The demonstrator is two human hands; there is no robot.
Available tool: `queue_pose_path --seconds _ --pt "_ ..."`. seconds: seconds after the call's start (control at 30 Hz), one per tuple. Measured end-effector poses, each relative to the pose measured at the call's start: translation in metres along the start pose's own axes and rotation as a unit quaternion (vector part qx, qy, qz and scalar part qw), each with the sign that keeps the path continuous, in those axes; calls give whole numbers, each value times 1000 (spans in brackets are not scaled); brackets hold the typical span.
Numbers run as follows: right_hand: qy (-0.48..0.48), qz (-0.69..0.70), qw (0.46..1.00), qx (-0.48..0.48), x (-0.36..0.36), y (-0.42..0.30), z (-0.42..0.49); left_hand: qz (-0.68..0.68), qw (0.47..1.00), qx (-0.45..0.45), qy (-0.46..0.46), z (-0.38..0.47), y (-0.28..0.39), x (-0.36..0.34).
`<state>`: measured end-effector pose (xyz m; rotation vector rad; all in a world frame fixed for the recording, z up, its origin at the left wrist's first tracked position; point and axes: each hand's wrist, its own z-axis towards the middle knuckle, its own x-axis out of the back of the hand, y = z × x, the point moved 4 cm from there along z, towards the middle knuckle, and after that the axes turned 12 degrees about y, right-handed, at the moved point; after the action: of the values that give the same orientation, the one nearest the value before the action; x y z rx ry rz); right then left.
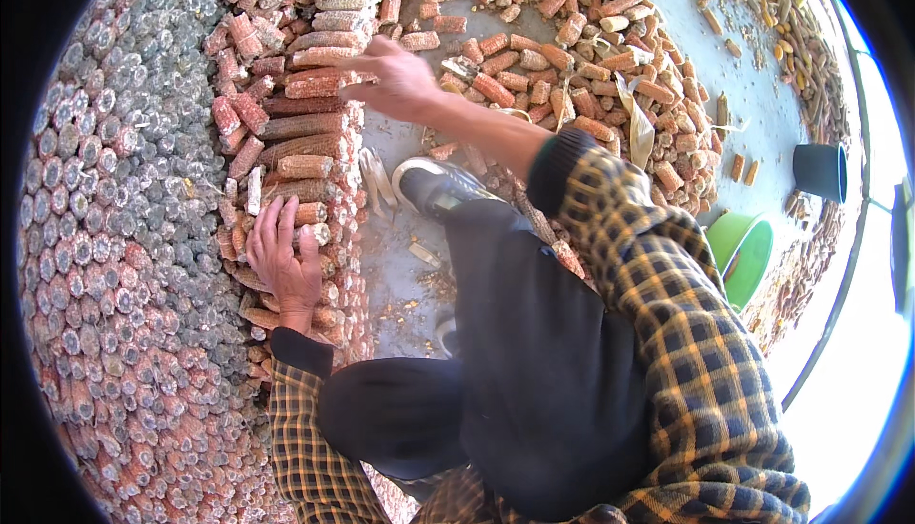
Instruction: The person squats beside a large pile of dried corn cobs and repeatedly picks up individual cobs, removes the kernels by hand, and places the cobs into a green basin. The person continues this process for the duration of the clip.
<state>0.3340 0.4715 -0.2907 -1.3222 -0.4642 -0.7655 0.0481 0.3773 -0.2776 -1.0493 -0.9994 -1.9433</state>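
Corn cobs without kernels lie side by side in a stacked row [300, 126], their cut ends facing the floor side. My left hand [284, 256] rests palm down on the nearer part of this row. Its fingers are spread over the cobs, and the thumb lies beside a pale cob end [319, 234]. Farther along, my right hand [397, 81] reaches over the ends of the row, blurred, with fingers apart and nothing seen in them. Its fingertips are close to a reddish cob [314, 87]; whether they touch it, I cannot tell.
A tall wall of stacked cobs [114, 252] rises at the left. Loose cobs form a heap [572, 59] on the grey floor [400, 295] beyond my boot [443, 188]. At the right are a green basin [740, 256], a dark bucket [818, 172] and another corn pile [815, 59].
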Motion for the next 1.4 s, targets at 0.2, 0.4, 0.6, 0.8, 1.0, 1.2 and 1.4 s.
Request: queue_pose_path --seconds 0.2,0.4,0.6,0.8,1.0,1.2,1.4 --pt "157 -218 945 -187 198 134 -89 -4 1000 -6 8 -1 0 0" --pt "54 -525 828 -189 314 216 -168 0 1000 -15 18 0 2 1" --pt "142 -461 857 -179 345 226 -241 -8 1000 -4 25 0 0 1" --pt "206 -23 910 -359 282 146 -207 -26 999 17 33 1 3 3" --pt "20 69 980 -187 112 21 -66 -37 998 26 37 3 7 8" --pt "-17 -24 999 35 10 -43 -17 -27 999 20 39 3 6 7" --pt "11 -105 976 190 -19 -52 -3 -28 998 19 45 3 6 7"
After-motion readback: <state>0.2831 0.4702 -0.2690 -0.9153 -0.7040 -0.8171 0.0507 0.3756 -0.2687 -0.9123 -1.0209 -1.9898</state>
